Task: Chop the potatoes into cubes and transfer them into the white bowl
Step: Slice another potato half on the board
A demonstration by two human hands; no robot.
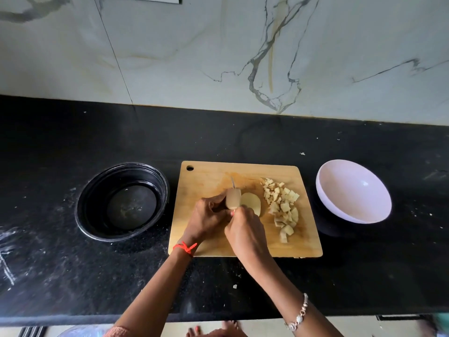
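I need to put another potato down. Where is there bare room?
Free: the left strip of the cutting board, beside the left hand; the counter behind the board up to the wall; and beyond the white bowl. Crowded: the board's right side, under potato cubes, and its middle, where the right hand holds the knife at a potato.

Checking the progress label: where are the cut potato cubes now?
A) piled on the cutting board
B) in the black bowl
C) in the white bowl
A: the potato cubes lie in a pile on the right part of the cutting board, and the white bowl holds none.
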